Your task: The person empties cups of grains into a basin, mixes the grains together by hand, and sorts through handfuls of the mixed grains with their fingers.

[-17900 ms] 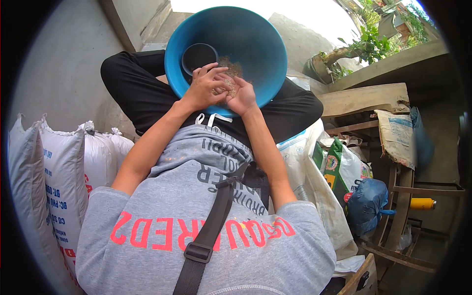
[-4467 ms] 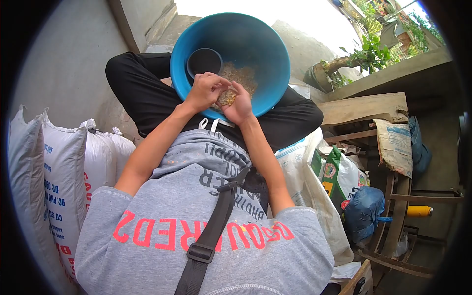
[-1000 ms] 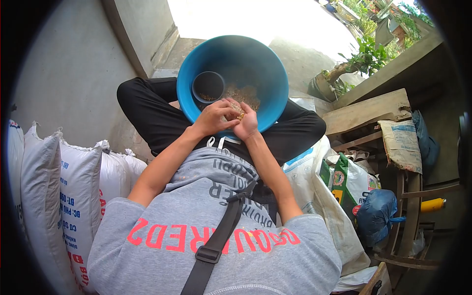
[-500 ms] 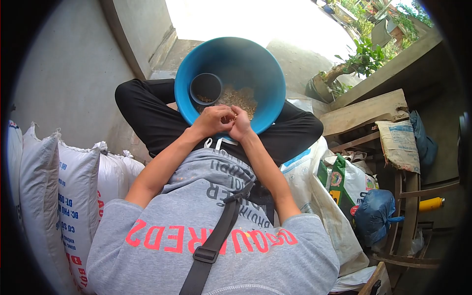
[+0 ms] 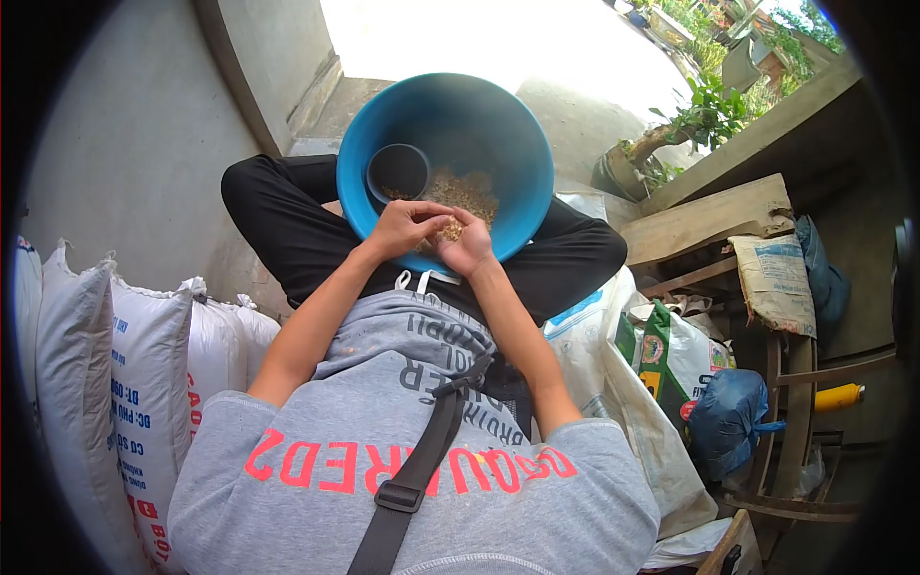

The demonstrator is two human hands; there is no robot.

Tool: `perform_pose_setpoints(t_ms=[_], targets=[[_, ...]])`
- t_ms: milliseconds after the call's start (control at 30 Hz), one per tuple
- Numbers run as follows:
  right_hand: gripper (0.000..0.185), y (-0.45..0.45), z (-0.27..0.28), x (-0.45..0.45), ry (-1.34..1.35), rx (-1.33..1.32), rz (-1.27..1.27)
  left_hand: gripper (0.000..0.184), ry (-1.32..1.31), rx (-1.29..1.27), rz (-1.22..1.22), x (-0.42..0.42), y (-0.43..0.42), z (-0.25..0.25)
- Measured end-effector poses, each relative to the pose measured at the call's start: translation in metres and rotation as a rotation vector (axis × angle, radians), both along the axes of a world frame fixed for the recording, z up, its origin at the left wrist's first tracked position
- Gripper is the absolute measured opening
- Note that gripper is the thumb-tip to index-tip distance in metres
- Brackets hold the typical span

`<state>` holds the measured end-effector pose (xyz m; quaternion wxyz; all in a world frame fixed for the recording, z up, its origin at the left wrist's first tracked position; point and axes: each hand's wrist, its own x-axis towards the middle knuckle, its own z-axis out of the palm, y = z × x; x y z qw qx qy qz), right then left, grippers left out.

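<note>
My right hand (image 5: 468, 245) is cupped palm up over the near rim of a blue basin (image 5: 351, 182). A small heap of tan kernels (image 5: 451, 230) lies in its palm. Against it, my left hand (image 5: 402, 226) has its fingers bent over the heap, with thumb and fingertips close together at the kernels; what they pinch is too small to make out. Inside the basin, loose tan kernels and bits (image 5: 468, 192) cover part of the bottom. A dark round bowl (image 5: 401, 171) stands at the basin's left side, with a few tan pieces in it.
The basin rests between my crossed legs (image 5: 287, 216). Several full white sacks (image 5: 153, 355) line the left wall. At right are a pale sack (image 5: 613, 383), a blue plastic bag (image 5: 730, 417), a wooden bench (image 5: 709, 216) and a potted plant (image 5: 618, 171).
My right palm has opened out, so the kernels in it now show. My left hand's fingers have straightened somewhat and reach across the palm. The basin and bowl stay in place.
</note>
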<state>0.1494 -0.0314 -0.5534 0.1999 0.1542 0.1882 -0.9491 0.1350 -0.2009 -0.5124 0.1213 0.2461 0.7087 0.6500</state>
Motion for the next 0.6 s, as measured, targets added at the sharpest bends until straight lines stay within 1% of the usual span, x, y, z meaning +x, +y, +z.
perform_pose_setpoints(t_ms=[100, 200, 300, 400, 500, 600], targets=[[0.028, 0.003, -0.006, -0.001, 0.066, -0.095, 0.029, 0.027, -0.112, 0.031, -0.021, -0.003, -0.002, 0.001], [0.029, 0.001, -0.006, 0.0, 0.055, -0.133, -0.01, 0.029, -0.119, 0.02, 0.001, -0.01, -0.004, -0.003], [0.029, 0.002, -0.005, 0.0, 0.046, -0.271, 0.027, 0.029, -0.183, 0.102, -0.019, -0.012, -0.005, -0.005], [0.029, 0.002, 0.0, 0.001, -0.012, -0.258, 0.019, 0.03, -0.21, 0.115, -0.03, -0.014, -0.006, -0.006], [0.028, 0.002, 0.004, 0.002, -0.015, -0.23, 0.016, 0.032, -0.249, 0.129, -0.049, -0.015, -0.007, -0.008], [0.028, 0.002, -0.003, 0.001, 0.068, -0.253, 0.025, 0.034, -0.27, 0.151, -0.057, -0.016, -0.007, -0.01]])
